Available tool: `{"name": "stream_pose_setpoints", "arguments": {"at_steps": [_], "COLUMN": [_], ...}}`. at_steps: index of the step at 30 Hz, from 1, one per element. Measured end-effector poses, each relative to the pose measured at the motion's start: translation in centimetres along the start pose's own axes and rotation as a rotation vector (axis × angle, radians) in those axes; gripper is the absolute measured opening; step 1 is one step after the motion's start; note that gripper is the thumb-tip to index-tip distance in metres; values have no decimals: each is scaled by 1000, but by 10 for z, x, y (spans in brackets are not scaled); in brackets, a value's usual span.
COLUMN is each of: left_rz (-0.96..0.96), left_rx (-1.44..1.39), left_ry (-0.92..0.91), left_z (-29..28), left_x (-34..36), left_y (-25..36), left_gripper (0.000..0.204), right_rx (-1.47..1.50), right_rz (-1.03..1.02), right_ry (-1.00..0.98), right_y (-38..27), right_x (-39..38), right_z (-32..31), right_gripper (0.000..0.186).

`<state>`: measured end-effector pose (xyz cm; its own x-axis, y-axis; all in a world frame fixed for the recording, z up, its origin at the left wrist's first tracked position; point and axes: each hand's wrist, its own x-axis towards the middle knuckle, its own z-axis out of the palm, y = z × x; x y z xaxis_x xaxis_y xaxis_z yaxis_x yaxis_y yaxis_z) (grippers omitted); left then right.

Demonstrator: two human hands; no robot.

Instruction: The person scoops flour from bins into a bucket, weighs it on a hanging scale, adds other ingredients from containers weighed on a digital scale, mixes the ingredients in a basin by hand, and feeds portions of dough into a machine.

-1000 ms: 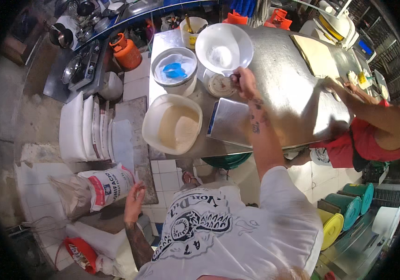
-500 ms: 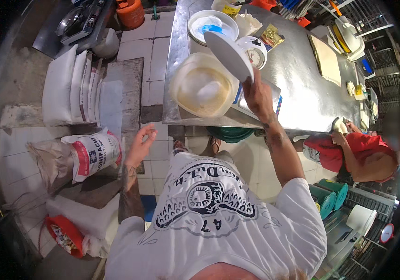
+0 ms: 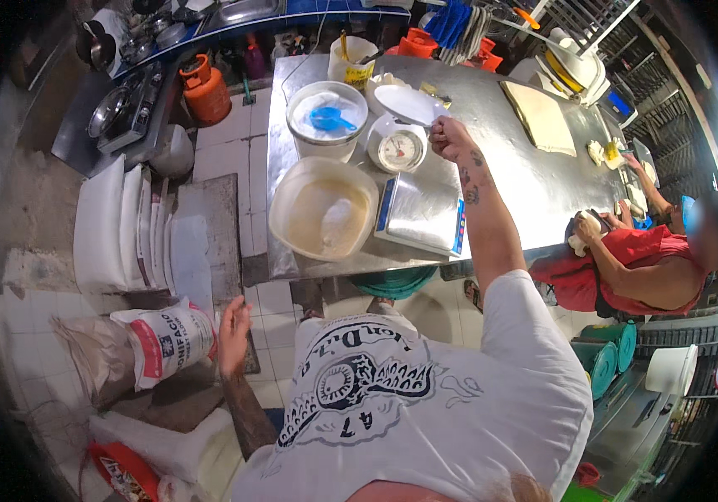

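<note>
The wearer's white short-sleeved T-shirt (image 3: 514, 368) bore, in black and grey, a round, eye-like emblem (image 3: 346, 382) with feathered wings (image 3: 398, 381), arched lettering (image 3: 344, 336) and scroll outlines (image 3: 462, 386). Dark tattoos (image 3: 470, 179) marked the right forearm (image 3: 493, 230); the left forearm (image 3: 250, 418) was also tattooed.

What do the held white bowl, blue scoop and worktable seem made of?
White bowl: probably plastic, smooth and plain; enamel is possible. Blue scoop: likely smooth plastic, evenly bright. Worktable: apparently stainless steel, smooth grey sheen with strong glare.
</note>
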<state>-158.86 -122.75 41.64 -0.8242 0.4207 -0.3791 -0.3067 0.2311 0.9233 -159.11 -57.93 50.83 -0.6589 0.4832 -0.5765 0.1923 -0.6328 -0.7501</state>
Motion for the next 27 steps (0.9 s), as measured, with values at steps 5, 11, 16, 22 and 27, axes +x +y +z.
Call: {"name": "stream_pose_setpoints", "arguments": {"at_steps": [5, 11, 16, 22, 27], "left_rz": [-49, -55, -34, -57, -38], "left_rx": [-33, -117, -68, -3, 4], "left_ry": [84, 129, 114, 95, 68], "left_z": [14, 29, 43, 33, 29], "left_x": [-18, -28, -26, -3, 6], "left_y": [1, 6, 20, 23, 27], "left_gripper": [47, 46, 46, 45, 47], "right_rx": [-96, -114, -92, -8, -82], "right_rz": [-1, 4, 26, 57, 56], "right_ry": [-25, -12, -5, -20, 57], "right_y": [-3, -5, 1, -14, -12], "right_x": [34, 47, 45, 44, 43], "right_z": [-6, -9, -8, -10, -3], "right_gripper": [33, 33, 32, 32, 32]}}
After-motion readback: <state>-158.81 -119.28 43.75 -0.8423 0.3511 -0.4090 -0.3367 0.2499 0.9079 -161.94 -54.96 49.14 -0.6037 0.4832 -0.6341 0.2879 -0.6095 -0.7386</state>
